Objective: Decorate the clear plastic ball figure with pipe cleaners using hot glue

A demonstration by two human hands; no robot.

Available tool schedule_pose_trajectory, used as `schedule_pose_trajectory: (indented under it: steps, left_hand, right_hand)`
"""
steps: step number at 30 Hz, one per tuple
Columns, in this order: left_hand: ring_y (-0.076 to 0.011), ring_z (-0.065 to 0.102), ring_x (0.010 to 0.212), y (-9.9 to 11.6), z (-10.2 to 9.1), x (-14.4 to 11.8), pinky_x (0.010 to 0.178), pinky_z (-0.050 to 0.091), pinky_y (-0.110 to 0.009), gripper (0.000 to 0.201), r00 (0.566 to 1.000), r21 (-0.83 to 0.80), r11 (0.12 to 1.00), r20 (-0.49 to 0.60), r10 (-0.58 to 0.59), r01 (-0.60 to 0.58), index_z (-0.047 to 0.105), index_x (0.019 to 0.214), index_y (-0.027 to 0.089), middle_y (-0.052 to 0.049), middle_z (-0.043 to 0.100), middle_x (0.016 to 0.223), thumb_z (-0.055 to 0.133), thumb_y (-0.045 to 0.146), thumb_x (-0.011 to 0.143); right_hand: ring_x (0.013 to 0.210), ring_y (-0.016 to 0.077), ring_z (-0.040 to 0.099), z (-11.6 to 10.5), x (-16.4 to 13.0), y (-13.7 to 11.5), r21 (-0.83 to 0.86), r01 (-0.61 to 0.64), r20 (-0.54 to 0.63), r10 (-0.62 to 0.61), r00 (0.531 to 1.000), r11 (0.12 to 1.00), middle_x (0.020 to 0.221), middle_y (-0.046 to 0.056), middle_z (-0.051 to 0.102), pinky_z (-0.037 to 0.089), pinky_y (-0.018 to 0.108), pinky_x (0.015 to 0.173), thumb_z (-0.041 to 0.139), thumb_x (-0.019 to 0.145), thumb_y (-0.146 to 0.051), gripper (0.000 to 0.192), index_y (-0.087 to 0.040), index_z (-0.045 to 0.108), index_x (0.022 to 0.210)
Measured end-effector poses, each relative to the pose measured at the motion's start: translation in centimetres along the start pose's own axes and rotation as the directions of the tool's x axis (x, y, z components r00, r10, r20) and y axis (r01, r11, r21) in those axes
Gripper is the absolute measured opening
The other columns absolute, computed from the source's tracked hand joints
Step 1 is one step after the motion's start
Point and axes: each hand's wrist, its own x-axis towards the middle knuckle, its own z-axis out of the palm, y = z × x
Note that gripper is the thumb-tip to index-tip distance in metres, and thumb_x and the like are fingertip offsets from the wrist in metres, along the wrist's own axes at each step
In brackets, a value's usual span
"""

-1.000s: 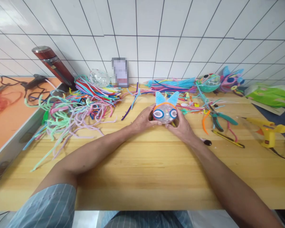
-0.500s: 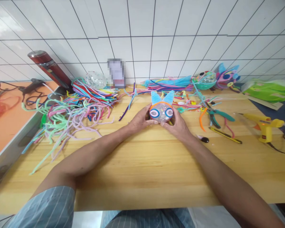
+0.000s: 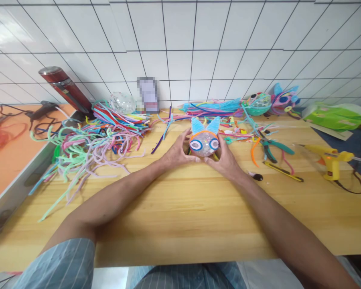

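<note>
A clear glittery ball with two blue pipe-cleaner ears, an orange band and two blue-ringed eyes [image 3: 203, 141] rests on the wooden table [image 3: 180, 208] between my hands. My left hand [image 3: 177, 152] cups its left side. My right hand [image 3: 224, 158] cups its right side and underside. Both hands grip the ball, its face turned toward me.
A big pile of coloured pipe cleaners [image 3: 93, 140] lies at the left. Pliers [image 3: 272, 146], a utility knife [image 3: 284, 171] and a yellow glue gun [image 3: 331, 158] lie at the right. Two finished ball figures [image 3: 273, 102] stand by the tiled wall, with a red flask [image 3: 63, 88] at the far left.
The hands and ball have kept their hold; only the view has shifted slightly, and the ball sits a little lower and left in frame.
</note>
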Motion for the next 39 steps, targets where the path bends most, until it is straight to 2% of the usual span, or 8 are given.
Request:
schedule_pose_trajectory:
  steps: [3,6,9,15,19,21,25,39]
  left_hand:
    - [-0.0307,0.061,0.13,0.9,-0.7,-0.3,0.107,0.052,-0.046,0.09,0.984,-0.034,0.999,-0.176,-0.017,0.011,0.052,0.141,0.022,-0.017,0.056,0.148,0.081,0.077,0.075]
    - [-0.0185,0.061,0.09,1.5,-1.2,-0.3,0.087,0.052,-0.035,0.047,0.935,-0.095,0.989,-0.327,-0.137,0.111,0.059,0.1,0.022,-0.003,0.063,0.094,0.062,0.069,0.096]
    - [-0.0147,0.046,0.067,1.5,-1.2,-0.2,0.071,0.045,-0.031,0.047,0.917,-0.135,0.972,-0.328,-0.227,0.192,0.047,0.076,0.023,0.004,0.043,0.068,0.055,0.062,0.102]
    - [-0.0136,0.043,0.061,1.4,-1.0,-0.3,0.065,0.042,-0.029,0.046,0.923,-0.129,0.96,-0.272,-0.274,0.247,0.047,0.067,0.022,0.005,0.039,0.061,0.055,0.049,0.104]
    - [-0.0159,0.054,0.072,1.6,-1.1,-0.8,0.074,0.048,-0.032,0.044,0.935,-0.083,0.968,-0.251,-0.25,0.236,0.056,0.074,0.021,0.001,0.055,0.072,0.049,0.052,0.105]
    - [-0.0196,0.063,0.091,1.5,-0.8,-1.0,0.085,0.053,-0.035,0.04,0.953,-0.056,0.976,-0.211,-0.219,0.212,0.066,0.104,0.02,-0.006,0.069,0.103,0.068,0.058,0.094]
    - [-0.0375,0.057,0.14,0.3,0.0,-0.8,0.117,0.048,-0.054,0.109,0.994,0.011,0.994,-0.007,-0.109,0.109,0.043,0.154,0.021,-0.021,0.049,0.16,0.095,0.058,0.067]
    - [-0.0383,0.063,0.138,0.6,0.5,0.3,0.118,0.051,-0.055,0.095,0.993,-0.184,0.978,0.092,-0.079,0.095,0.054,0.15,0.018,-0.021,0.064,0.149,0.094,0.057,0.073]
  right_hand:
    - [0.155,0.0373,0.044,-0.7,-0.3,-1.0,-0.028,0.123,-0.087,-0.125,0.988,0.992,0.168,0.02,0.041,0.038,0.059,0.128,0.08,0.084,-0.042,0.098,-0.023,0.03,0.167]
    - [0.149,0.0347,0.051,-1.1,-0.5,-1.6,-0.032,0.162,-0.216,-0.165,0.963,0.986,0.163,0.017,0.048,0.04,0.059,0.125,0.072,0.093,-0.044,0.081,-0.027,0.036,0.163]
    - [0.141,0.0334,0.058,-1.1,-0.5,-1.5,0.014,0.113,-0.274,-0.105,0.956,0.994,0.156,0.015,0.055,0.044,0.059,0.122,0.071,0.095,-0.046,0.071,-0.028,0.044,0.158]
    - [0.135,0.0328,0.063,-0.8,-0.4,-0.4,0.1,0.036,-0.284,-0.006,0.959,0.994,0.147,0.014,0.063,0.047,0.061,0.119,0.061,0.1,-0.057,0.06,-0.029,0.049,0.152]
    - [0.136,0.0328,0.062,-0.9,-0.4,-0.8,0.093,0.051,-0.215,-0.03,0.976,0.994,0.148,0.014,0.063,0.048,0.059,0.118,0.063,0.098,-0.058,0.063,-0.029,0.048,0.153]
    - [0.138,0.0338,0.06,-1.1,-0.3,-1.2,0.06,0.059,-0.154,-0.049,0.987,0.996,0.151,0.015,0.061,0.048,0.058,0.117,0.067,0.095,-0.058,0.071,-0.028,0.045,0.155]
    - [0.139,0.035,0.059,-0.9,-0.5,-1.3,-0.001,0.047,-0.076,-0.047,0.996,0.999,0.155,0.016,0.056,0.05,0.058,0.116,0.072,0.092,-0.055,0.077,-0.027,0.043,0.158]
    - [0.128,0.0342,0.065,1.1,0.2,0.3,0.047,0.002,-0.107,0.003,0.994,0.999,0.144,0.017,0.063,0.056,0.054,0.107,0.077,0.084,-0.056,0.079,-0.024,0.049,0.151]
